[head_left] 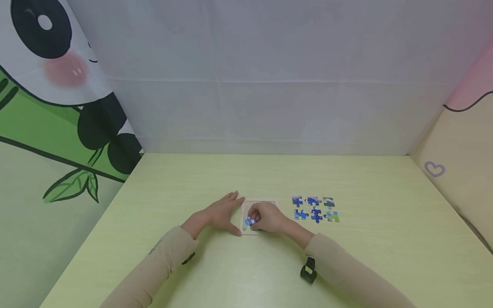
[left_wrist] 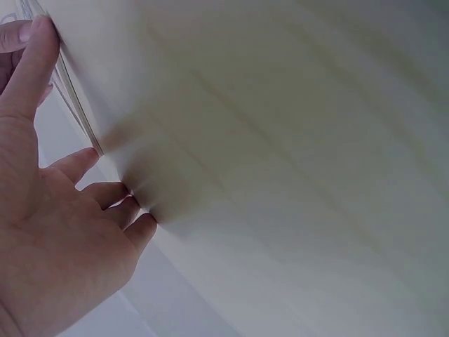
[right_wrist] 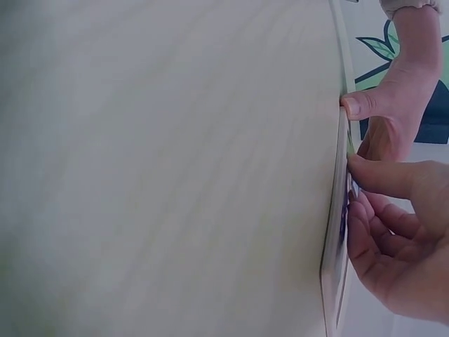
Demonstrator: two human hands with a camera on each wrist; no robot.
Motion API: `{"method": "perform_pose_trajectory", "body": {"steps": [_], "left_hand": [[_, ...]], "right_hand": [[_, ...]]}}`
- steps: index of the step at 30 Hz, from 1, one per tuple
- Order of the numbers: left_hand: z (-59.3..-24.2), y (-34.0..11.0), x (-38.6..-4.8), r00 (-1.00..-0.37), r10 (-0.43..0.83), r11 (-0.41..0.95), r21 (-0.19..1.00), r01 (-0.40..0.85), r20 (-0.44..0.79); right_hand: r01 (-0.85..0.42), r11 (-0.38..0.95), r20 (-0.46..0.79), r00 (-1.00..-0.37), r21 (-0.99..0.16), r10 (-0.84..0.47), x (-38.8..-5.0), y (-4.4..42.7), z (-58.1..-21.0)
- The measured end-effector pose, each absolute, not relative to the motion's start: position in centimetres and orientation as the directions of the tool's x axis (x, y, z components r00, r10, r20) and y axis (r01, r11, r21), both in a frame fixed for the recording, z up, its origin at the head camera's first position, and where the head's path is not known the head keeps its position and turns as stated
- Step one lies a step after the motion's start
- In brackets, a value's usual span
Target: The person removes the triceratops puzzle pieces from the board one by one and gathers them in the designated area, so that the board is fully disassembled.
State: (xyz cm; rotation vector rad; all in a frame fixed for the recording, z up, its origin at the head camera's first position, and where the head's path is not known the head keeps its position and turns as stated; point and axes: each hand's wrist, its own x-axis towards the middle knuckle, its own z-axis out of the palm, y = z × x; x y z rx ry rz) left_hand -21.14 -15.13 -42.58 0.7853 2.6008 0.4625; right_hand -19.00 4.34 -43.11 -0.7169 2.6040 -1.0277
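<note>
Right grip (head_left: 267, 216) pinches puzzle piece (head_left: 249, 222) at eight o'clock in tray (head_left: 247, 233); left grip (head_left: 221, 212), fingers spread, touches tray at nine. Tilted entry could jam piece; slack left grip, let tray skid. Loose pieces (head_left: 316, 214) lie outside, at three.

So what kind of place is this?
Maybe a little play corner, though I can't be sure. There's a pale table with jigsaw pieces on it, a plain grey backdrop behind, and a big cartoon animal on one side.
</note>
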Motion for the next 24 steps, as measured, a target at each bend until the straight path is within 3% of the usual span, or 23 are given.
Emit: {"method": "perform_pose_trajectory", "body": {"steps": [24], "left_hand": [[-42.71,-15.17,-21.18,-0.777,0.572,0.798,0.396,0.455,-0.261]], "right_hand": [[-0.348,0.471,-0.01,-0.796,-0.811,-0.605,-19.81,4.82,-43.26]]}}
